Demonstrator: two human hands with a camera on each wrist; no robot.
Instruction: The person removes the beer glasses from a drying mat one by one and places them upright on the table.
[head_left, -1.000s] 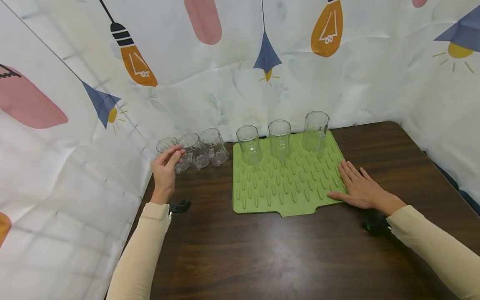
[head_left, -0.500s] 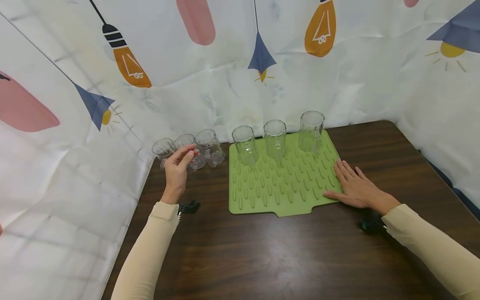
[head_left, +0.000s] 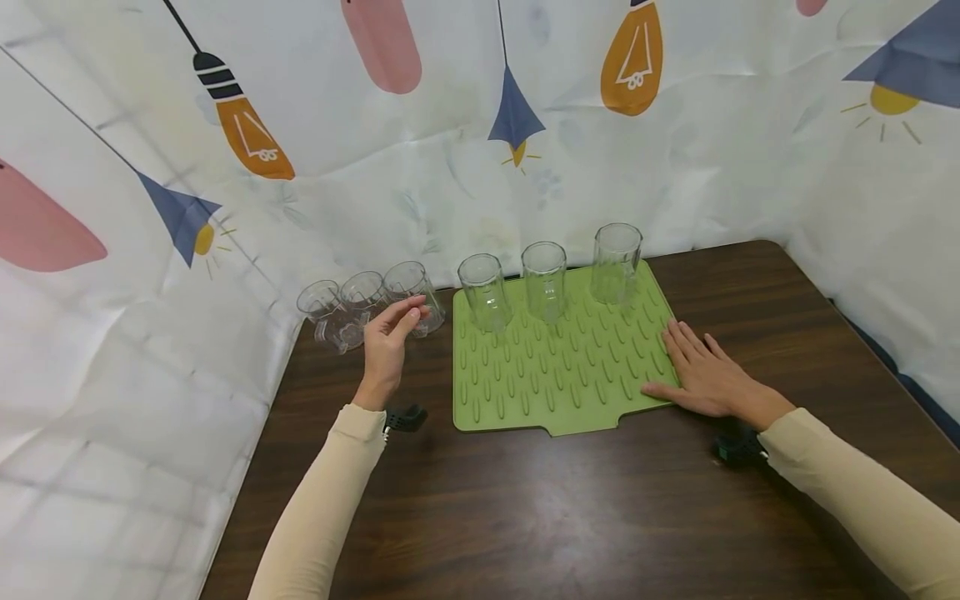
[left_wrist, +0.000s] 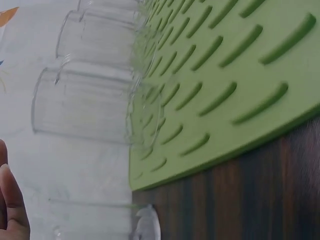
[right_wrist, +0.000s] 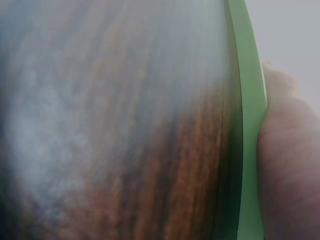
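Note:
My left hand (head_left: 388, 346) hovers by the rightmost of three clear glass mugs at the left, covering part of that mug (head_left: 409, 281). Its fingers (left_wrist: 14, 200) are loosely bent with the thumb near them, and nothing shows between them. The other two mugs are a left one (head_left: 322, 307) and a middle one (head_left: 363, 290). On the green drying mat (head_left: 555, 375) stand three more glass mugs: left (head_left: 486, 292), middle (head_left: 545, 282) and right (head_left: 617, 262). My right hand (head_left: 701, 375) lies flat with fingers spread on the mat's right edge.
The dark wooden table (head_left: 525, 517) extends in front of the mat and to its right. A white curtain (head_left: 442, 192) printed with lamps hangs close behind the mugs and along the left side. Each wrist wears a dark strap device.
My left hand has moved rightward along the row, from the leftmost mugs to the rightmost one. The right hand stays on the mat. The mugs keep their places while the view shifts slightly.

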